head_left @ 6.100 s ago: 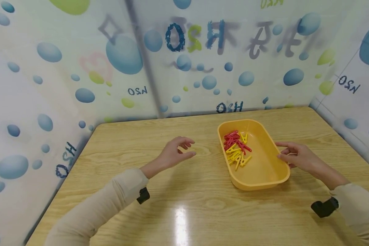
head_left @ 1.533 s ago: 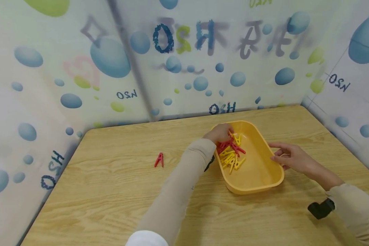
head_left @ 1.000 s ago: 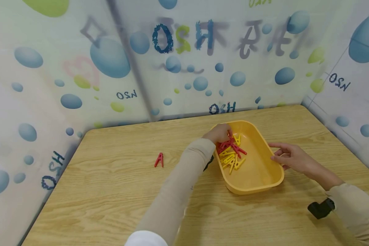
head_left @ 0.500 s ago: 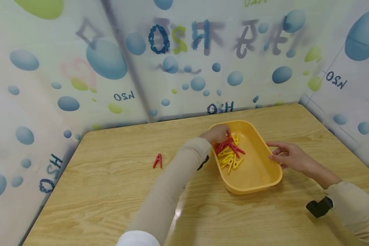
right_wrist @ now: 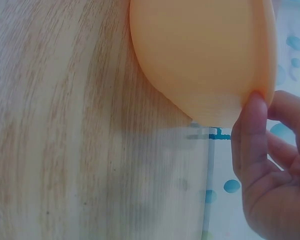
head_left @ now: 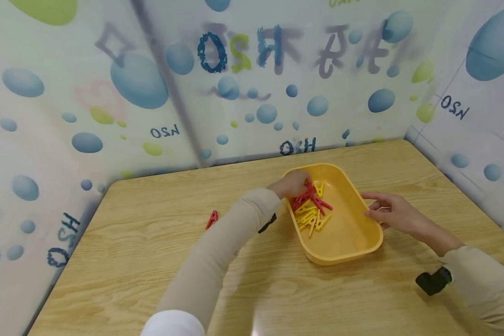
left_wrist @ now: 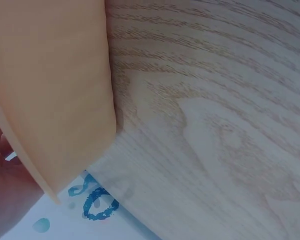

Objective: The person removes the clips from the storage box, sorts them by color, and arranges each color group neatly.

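Observation:
A yellow-orange plastic tray [head_left: 346,228] stands on the wooden table in the head view, holding red clothespins [head_left: 319,203] and yellow clothespins [head_left: 308,218] heaped along its left side. My left hand [head_left: 291,183] reaches over the tray's far left rim, its fingertips pinching a red clothespin [head_left: 309,185] at the top of the heap; the fingers partly cover it. My right hand [head_left: 396,213] holds the tray's right rim, with the thumb [right_wrist: 255,117] against the wall in the right wrist view. Another red clothespin [head_left: 212,219] lies on the table, partly behind the left sleeve.
The wooden table [head_left: 151,224] extends left of the tray and in front of it. A patterned wall covering [head_left: 243,102] closes off the back and both sides. The left forearm [head_left: 218,252] crosses the table's middle.
Since the earliest frame, my left hand has gone into the tray, and a red clothespin has appeared on the table. Lately the left hand shifts only slightly; the right hand stays at the rim.

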The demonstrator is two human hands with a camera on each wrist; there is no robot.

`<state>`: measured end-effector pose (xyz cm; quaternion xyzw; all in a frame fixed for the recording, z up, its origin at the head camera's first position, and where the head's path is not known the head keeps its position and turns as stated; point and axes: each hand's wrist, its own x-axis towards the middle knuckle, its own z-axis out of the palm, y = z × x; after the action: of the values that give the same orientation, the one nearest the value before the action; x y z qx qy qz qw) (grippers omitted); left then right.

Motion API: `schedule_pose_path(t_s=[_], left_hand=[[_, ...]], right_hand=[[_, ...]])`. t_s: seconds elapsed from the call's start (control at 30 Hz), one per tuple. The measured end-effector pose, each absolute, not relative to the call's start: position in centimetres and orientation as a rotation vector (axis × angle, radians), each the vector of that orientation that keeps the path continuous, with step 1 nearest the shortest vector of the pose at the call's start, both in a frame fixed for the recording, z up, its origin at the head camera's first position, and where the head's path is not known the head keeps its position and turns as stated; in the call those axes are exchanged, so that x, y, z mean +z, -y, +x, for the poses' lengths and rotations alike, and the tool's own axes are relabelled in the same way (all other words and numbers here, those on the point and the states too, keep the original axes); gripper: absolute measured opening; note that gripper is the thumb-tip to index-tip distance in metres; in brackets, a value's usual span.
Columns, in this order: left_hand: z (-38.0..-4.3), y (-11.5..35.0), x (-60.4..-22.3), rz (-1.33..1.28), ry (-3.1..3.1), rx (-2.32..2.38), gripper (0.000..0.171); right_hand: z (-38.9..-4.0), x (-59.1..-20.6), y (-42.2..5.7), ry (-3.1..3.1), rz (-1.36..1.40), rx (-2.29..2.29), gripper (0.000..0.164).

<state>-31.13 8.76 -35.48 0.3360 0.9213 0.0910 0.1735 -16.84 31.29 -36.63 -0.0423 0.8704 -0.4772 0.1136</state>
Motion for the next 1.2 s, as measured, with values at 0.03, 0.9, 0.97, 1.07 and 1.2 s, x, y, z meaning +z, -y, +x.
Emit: schedule_pose_path(t_s=[0.03, 0.9, 0.97, 1.07, 1.2], left_hand=[[-31.11, -8.73, -35.49, 0.948, -2.616, 0.273, 0.026], [-31.02, -8.62, -35.56, 0.948, -2.604, 0.332, 0.039], [-31.04, -8.60, -35.55, 0.960, -2.604, 0.328, 0.039], [-31.14, -8.55, -35.54, 0.984, -2.605, 0.326, 0.038], [-31.28, -8.36, -35.39, 1.000, -2.621, 0.347, 0.036]], right_hand=[[-16.84, -36.64, -31.30, -2.553, -0.124, -1.399, 0.058], [-16.91, -36.82, -31.47, -2.526, -0.135, -1.436, 0.060], [-16.90, -36.82, -31.48, -2.526, -0.134, -1.438, 0.059], [-16.88, -36.83, -31.49, -2.534, -0.140, -1.432, 0.059], [-16.85, -36.75, -31.43, -2.531, -0.150, -1.434, 0.059]])
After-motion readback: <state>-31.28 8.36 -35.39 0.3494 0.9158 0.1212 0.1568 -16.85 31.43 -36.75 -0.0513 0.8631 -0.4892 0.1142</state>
